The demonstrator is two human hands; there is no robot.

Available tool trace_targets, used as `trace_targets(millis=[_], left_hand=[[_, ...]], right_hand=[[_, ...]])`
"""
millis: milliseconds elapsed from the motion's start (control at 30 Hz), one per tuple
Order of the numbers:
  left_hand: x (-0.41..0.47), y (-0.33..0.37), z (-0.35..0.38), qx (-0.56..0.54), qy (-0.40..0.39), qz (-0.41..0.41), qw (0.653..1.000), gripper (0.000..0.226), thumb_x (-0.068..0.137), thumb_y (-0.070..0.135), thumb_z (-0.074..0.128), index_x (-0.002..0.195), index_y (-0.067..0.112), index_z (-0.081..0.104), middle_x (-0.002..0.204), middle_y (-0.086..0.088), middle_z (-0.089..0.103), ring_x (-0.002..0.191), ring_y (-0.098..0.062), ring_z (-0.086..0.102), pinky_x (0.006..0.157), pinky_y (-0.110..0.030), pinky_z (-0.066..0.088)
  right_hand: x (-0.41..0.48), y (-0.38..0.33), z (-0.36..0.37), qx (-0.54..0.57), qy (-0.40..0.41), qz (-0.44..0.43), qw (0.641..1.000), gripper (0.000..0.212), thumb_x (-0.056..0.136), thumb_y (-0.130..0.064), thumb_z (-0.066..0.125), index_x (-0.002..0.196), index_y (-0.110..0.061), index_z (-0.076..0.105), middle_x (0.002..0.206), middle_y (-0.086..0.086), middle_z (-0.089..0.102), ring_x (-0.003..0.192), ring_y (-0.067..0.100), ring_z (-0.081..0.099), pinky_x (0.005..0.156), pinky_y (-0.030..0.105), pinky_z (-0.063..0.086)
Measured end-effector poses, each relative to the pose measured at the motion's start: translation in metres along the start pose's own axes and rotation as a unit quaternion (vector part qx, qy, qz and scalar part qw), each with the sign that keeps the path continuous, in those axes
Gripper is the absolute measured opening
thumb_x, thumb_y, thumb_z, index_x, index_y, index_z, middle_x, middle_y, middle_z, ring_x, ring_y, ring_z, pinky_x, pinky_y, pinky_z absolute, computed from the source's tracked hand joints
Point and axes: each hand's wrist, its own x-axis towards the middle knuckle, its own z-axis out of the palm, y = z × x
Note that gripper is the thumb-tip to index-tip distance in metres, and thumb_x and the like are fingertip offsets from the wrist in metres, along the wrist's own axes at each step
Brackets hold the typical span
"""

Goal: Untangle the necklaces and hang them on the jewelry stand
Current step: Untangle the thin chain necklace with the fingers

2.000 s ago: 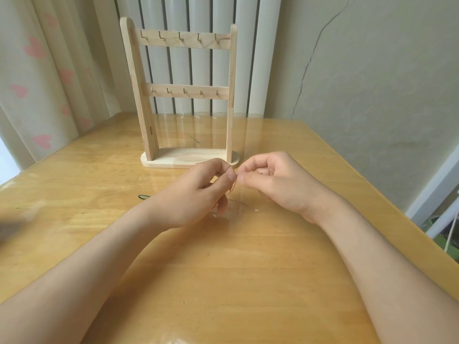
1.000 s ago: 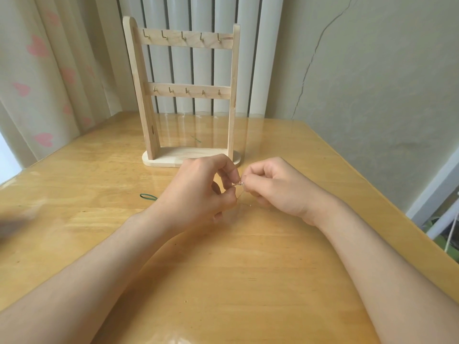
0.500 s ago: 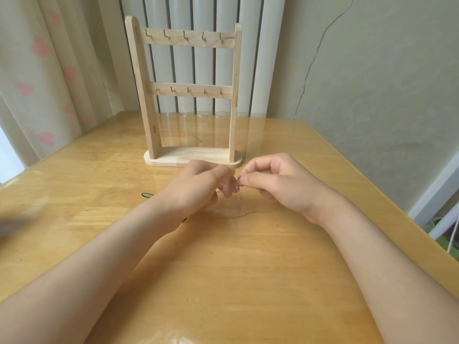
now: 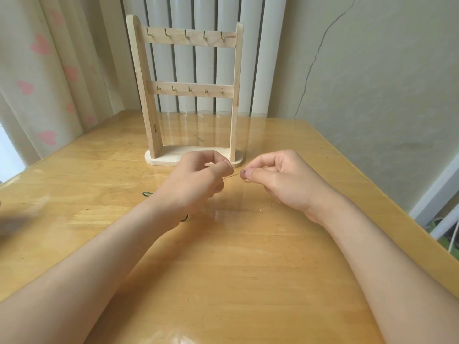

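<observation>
Head view: left grip (image 4: 196, 181) and right grip (image 4: 282, 181) each pinch one thin chain (image 4: 232, 175), taut between them, its long axis running left to right. Beyond both grips, one jewelry stand (image 4: 149, 95) stands on the table (image 4: 248, 269), with two rails of five hooks each.

One head-worn wide-angle view looks forward and down across the table (image 4: 248, 281) toward the jewelry stand (image 4: 191, 90).
</observation>
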Motion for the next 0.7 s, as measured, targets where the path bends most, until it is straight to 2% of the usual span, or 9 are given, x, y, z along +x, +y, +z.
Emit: trace_targets(millis=[67, 133, 200, 300, 367, 467, 567, 633, 700], left_hand=[[-0.001, 0.001, 0.000, -0.002, -0.006, 0.006, 1.000, 0.016, 0.103, 0.021, 0.054, 0.094, 0.016, 0.067, 0.056, -0.003, 0.052, 0.049, -0.018, 0.036, 0.057, -0.030, 0.029], [-0.001, 0.003, 0.000, 0.003, -0.010, 0.005, 1.000, 0.019, 0.106, 0.017, 0.049, 0.101, 0.015, 0.067, 0.058, -0.008, 0.062, 0.044, -0.019, 0.038, 0.048, -0.025, 0.031], [-0.002, 0.004, 0.000, -0.015, -0.021, -0.002, 1.000, 0.021, 0.109, 0.012, 0.044, 0.108, 0.011, 0.065, 0.067, -0.013, 0.071, 0.042, -0.022, 0.044, 0.043, -0.022, 0.036], [-0.003, 0.005, 0.001, -0.082, -0.046, -0.021, 0.995, 0.018, 0.113, 0.009, 0.042, 0.116, 0.005, 0.059, 0.085, -0.021, 0.076, 0.044, -0.026, 0.055, 0.041, -0.028, 0.045], [-0.003, 0.004, 0.002, -0.108, -0.062, -0.034, 0.992, 0.014, 0.114, 0.009, 0.044, 0.118, 0.005, 0.057, 0.099, -0.024, 0.078, 0.047, -0.025, 0.061, 0.042, -0.031, 0.051], [-0.003, 0.004, 0.002, -0.147, -0.089, -0.062, 0.983, 0.018, 0.110, -0.004, 0.044, 0.122, 0.003, 0.056, 0.112, -0.020, 0.078, 0.060, -0.028, 0.071, 0.048, -0.034, 0.058], [-0.003, 0.006, 0.000, -0.201, -0.115, -0.089, 0.969, 0.024, 0.109, -0.008, 0.041, 0.124, 0.002, 0.056, 0.114, -0.020, 0.078, 0.079, -0.031, 0.078, 0.052, -0.036, 0.061], [-0.004, 0.007, -0.003, -0.224, -0.128, -0.100, 0.961, 0.028, 0.109, -0.009, 0.037, 0.126, 0.003, 0.056, 0.114, -0.021, 0.078, 0.089, -0.033, 0.080, 0.054, -0.038, 0.063], [-0.004, 0.008, -0.004, -0.228, -0.135, -0.106, 0.959, 0.034, 0.107, -0.011, 0.033, 0.128, 0.003, 0.056, 0.115, -0.022, 0.078, 0.094, -0.035, 0.080, 0.055, -0.038, 0.064]], right_hand=[[0.001, 0.001, -0.001, 0.001, 0.005, -0.001, 1.000, 0.015, 0.103, -0.020, 0.067, 0.098, -0.011, 0.078, 0.042, -0.019, 0.050, 0.040, 0.000, 0.047, 0.047, 0.009, 0.032], [0.003, 0.002, -0.001, -0.001, 0.004, -0.001, 1.000, 0.016, 0.103, -0.021, 0.067, 0.098, -0.011, 0.079, 0.042, -0.019, 0.050, 0.041, -0.001, 0.048, 0.048, 0.010, 0.032], [0.003, 0.002, 0.000, -0.004, 0.003, -0.006, 1.000, 0.015, 0.102, -0.023, 0.068, 0.096, -0.013, 0.079, 0.043, -0.018, 0.050, 0.042, 0.000, 0.047, 0.050, 0.011, 0.032], [0.003, 0.005, 0.002, 0.007, 0.009, -0.021, 1.000, 0.013, 0.100, -0.023, 0.070, 0.093, -0.016, 0.079, 0.046, -0.015, 0.052, 0.045, 0.003, 0.040, 0.055, 0.019, 0.033], [0.004, 0.008, 0.002, 0.013, 0.017, -0.036, 0.999, 0.013, 0.098, -0.025, 0.072, 0.091, -0.018, 0.080, 0.051, -0.009, 0.053, 0.051, 0.012, 0.038, 0.058, 0.026, 0.034], [0.006, 0.010, 0.002, 0.017, 0.035, -0.050, 0.998, 0.012, 0.098, -0.023, 0.072, 0.089, -0.018, 0.079, 0.051, -0.009, 0.054, 0.050, 0.010, 0.039, 0.058, 0.025, 0.035], [0.007, 0.010, 0.002, 0.015, 0.063, -0.054, 0.996, 0.012, 0.098, -0.021, 0.071, 0.090, -0.019, 0.079, 0.050, -0.012, 0.057, 0.047, 0.002, 0.042, 0.055, 0.018, 0.037], [0.008, 0.010, 0.002, 0.017, 0.087, -0.062, 0.994, 0.011, 0.097, -0.023, 0.072, 0.089, -0.021, 0.080, 0.056, -0.002, 0.065, 0.052, 0.002, 0.048, 0.056, 0.014, 0.040], [0.009, 0.011, 0.002, 0.025, 0.109, -0.065, 0.992, 0.011, 0.097, -0.026, 0.073, 0.089, -0.023, 0.080, 0.071, 0.010, 0.074, 0.060, 0.007, 0.052, 0.059, 0.015, 0.042]])
